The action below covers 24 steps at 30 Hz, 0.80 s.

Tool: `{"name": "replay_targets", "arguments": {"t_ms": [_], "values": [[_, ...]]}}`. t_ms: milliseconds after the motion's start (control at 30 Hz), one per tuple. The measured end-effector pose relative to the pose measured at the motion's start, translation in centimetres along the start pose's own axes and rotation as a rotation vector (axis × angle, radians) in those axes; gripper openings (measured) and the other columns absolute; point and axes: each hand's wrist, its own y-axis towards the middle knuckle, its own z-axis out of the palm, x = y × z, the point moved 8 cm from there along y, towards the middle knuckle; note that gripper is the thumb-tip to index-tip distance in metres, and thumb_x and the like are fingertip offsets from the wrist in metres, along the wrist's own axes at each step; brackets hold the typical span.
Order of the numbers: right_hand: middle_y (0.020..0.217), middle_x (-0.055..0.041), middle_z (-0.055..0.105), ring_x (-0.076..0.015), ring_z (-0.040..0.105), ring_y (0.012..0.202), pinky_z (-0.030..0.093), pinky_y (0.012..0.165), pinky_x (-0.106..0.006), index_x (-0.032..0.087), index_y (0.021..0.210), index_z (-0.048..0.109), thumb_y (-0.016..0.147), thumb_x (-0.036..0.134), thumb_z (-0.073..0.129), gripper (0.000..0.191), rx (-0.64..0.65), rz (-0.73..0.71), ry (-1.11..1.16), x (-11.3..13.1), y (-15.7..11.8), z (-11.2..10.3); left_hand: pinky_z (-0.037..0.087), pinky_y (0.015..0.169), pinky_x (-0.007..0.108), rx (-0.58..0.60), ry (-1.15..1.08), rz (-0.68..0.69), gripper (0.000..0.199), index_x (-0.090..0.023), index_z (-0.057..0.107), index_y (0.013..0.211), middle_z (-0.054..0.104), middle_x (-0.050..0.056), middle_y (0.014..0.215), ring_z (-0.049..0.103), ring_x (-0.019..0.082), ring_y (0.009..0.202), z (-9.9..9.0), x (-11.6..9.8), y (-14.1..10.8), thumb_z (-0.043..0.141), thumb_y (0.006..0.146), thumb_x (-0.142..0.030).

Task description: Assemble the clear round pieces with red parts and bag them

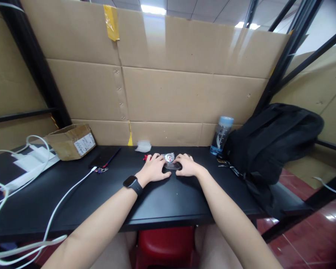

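Observation:
A small round silvery item with a red mark (pixel 169 157) lies on the black table, between the fingertips of both hands. Just in front of it is a dark, shiny, clear-looking piece (pixel 172 165). My left hand (pixel 156 168), below a wrist with a black watch (pixel 133 184), rests on the table with fingers spread, its fingertips at the item's left side. On the right side, my right hand (pixel 186 165) has its fingers apart and touches the edge of the clear piece. Something small and red (pixel 146 157) sits beside my left fingertips.
Behind the table (pixel 168 205) stands a cardboard wall (pixel 168 97), with a crumpled white wrapper (pixel 143 146) before it. Bottle (pixel 221 135) and black backpack (pixel 274 142) are right; open carton (pixel 72 142), phone (pixel 104 157), white cables (pixel 54 213) and power strip (pixel 33 164) left.

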Motion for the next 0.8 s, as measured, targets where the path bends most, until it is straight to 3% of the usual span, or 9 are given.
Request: {"name": "replay_targets", "arguments": {"t_ms": [133,233,400,533,633,800], "values": [[0.119,-0.0090,0.060,-0.0288,0.050,0.110,0.038,0.094,-0.044,0.022,0.122,0.058,0.070,0.018,0.072,0.054,-0.075,-0.010,0.031,-0.2,0.1,-0.4,0.035,0.098,0.052,0.010,-0.041,-0.042,0.043,-0.024,0.068,0.109,0.066,0.011,0.122,0.046,0.036,0.121,0.4,0.4,0.4,0.064,0.079,-0.054],[0.117,-0.0071,0.062,-0.0248,0.052,0.108,0.038,0.092,-0.040,0.023,0.121,0.056,0.074,0.008,0.065,0.051,-0.159,-0.030,0.082,-0.4,0.3,-0.8,0.034,0.095,0.050,-0.018,-0.049,-0.053,0.030,-0.024,0.069,0.108,0.068,0.009,0.117,0.049,0.033,0.118,0.3,0.5,0.8,0.058,0.086,-0.042],[0.090,0.0005,0.068,-0.0154,0.059,0.080,0.043,0.081,-0.030,0.023,0.116,0.056,0.085,0.013,0.058,0.032,-0.247,-0.025,0.329,-1.2,0.7,-1.2,0.032,0.092,0.046,-0.084,-0.173,-0.179,0.025,-0.025,0.068,0.093,0.074,0.006,0.099,0.059,0.027,0.106,-0.3,1.6,0.9,0.046,0.095,-0.036],[0.084,0.0036,0.066,-0.0135,0.059,0.070,0.045,0.075,-0.027,0.024,0.126,0.049,0.087,0.016,0.058,0.041,-0.289,0.016,0.449,-1.7,0.9,-1.1,0.032,0.092,0.044,-0.130,-0.316,-0.324,0.025,-0.026,0.056,0.115,0.076,0.000,0.091,0.065,0.023,0.096,-0.3,3.0,0.4,0.052,0.090,-0.032],[0.093,0.0008,0.064,-0.0154,0.059,0.081,0.044,0.080,-0.030,0.024,0.128,0.050,0.087,0.016,0.058,0.043,-0.333,0.010,0.345,-1.4,1.0,-1.1,0.031,0.093,0.044,-0.136,-0.266,-0.327,0.031,-0.026,0.050,0.120,0.074,0.001,0.089,0.062,0.024,0.099,-0.2,3.2,0.4,0.052,0.090,-0.030],[0.117,-0.0069,0.062,-0.0246,0.050,0.111,0.034,0.090,-0.039,0.026,0.102,0.071,0.086,0.011,0.054,0.028,-0.299,-0.029,-0.034,0.5,0.7,-1.6,0.030,0.097,0.049,-0.135,-0.058,-0.208,0.021,-0.026,0.066,0.106,0.062,0.010,0.121,0.044,0.031,0.122,0.0,2.3,0.5,0.052,0.091,-0.031]]}}
